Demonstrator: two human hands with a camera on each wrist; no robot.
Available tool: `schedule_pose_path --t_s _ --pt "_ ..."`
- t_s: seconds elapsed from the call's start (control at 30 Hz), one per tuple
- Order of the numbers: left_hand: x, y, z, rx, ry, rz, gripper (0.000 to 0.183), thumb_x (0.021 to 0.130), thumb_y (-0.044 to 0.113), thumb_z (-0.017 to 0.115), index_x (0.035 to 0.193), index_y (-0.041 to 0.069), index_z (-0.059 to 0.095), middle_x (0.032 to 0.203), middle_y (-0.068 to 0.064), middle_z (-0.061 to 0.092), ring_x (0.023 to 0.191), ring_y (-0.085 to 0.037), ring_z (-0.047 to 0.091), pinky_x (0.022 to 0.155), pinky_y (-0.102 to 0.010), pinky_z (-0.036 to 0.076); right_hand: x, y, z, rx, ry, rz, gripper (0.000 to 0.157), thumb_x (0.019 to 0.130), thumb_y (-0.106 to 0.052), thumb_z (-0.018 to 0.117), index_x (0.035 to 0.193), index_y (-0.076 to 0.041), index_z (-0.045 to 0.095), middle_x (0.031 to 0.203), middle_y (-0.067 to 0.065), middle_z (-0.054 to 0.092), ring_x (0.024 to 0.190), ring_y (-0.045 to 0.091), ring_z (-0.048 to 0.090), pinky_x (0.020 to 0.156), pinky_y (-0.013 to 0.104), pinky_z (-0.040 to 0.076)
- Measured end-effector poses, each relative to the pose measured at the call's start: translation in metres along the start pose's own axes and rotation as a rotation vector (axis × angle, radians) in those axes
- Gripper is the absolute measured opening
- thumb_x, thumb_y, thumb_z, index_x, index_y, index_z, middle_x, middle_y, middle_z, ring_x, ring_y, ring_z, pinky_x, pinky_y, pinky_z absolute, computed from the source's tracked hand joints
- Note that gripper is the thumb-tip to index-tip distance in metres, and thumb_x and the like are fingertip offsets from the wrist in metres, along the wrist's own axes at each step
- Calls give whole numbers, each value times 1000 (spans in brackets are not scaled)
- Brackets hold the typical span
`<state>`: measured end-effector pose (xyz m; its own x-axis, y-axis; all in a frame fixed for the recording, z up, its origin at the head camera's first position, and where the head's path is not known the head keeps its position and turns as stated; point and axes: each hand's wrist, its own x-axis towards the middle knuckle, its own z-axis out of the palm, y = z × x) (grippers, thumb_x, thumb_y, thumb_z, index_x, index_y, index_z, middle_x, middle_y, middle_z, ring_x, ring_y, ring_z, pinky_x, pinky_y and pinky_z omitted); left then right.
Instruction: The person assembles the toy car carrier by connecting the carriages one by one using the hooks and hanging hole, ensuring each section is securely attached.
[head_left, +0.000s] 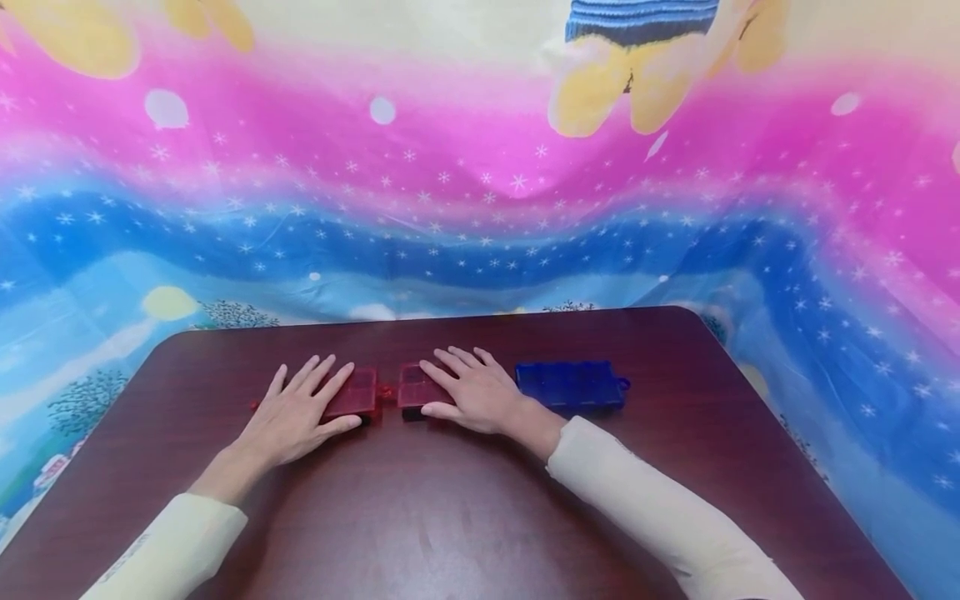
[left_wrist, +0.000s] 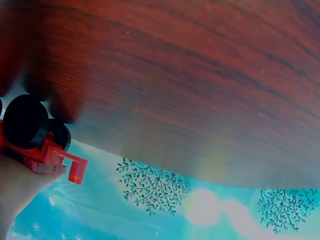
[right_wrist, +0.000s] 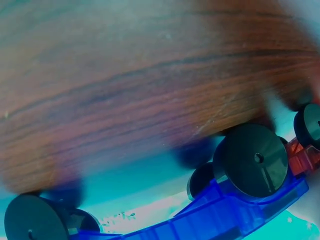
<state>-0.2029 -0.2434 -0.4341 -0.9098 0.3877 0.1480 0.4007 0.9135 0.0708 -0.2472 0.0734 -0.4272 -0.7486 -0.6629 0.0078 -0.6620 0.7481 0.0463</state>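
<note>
Two clear red plastic toy train cars and a blue one stand in a row on the dark wooden table (head_left: 450, 517). Over the left red car (head_left: 358, 393) lies my left hand (head_left: 292, 417), fingers straight and spread, thumb along the near side. My right hand (head_left: 480, 396) rests across the other red car (head_left: 414, 383) and hides part of it. Just right of that hand is the blue car (head_left: 573, 383). In the left wrist view a red car's hook (left_wrist: 75, 170) and black wheels (left_wrist: 26, 121) show. The right wrist view has the blue car's underside (right_wrist: 215, 215) and wheels (right_wrist: 250, 160).
Behind the table hangs a pink and blue printed cloth (head_left: 480, 183) with snowflakes. It runs along the back and both sides. A small red coupling (head_left: 387, 391) lies between the two red cars. The table's far corners are rounded.
</note>
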Motion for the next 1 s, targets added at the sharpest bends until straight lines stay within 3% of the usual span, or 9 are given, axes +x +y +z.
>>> schedule_pose_path --t_s 0.47,1.0 --pt "-4 -3 -5 -11 -19 -7 95 89 76 53 159 14 35 160 -23 32 147 -47 23 115 -71 10 6 -5 -1 -9 -11 -4 79 99 -75 25 164 -31 20 168 1 23 155 24 17 122 53 16" --pt "1 -2 -3 -14 -13 6 94 87 70 64 157 12 39 159 -23 34 148 -47 23 117 -68 11 3 -2 -6 -4 1 8 80 98 -76 24 163 -31 22 167 1 24 155 24 15 122 55 12"
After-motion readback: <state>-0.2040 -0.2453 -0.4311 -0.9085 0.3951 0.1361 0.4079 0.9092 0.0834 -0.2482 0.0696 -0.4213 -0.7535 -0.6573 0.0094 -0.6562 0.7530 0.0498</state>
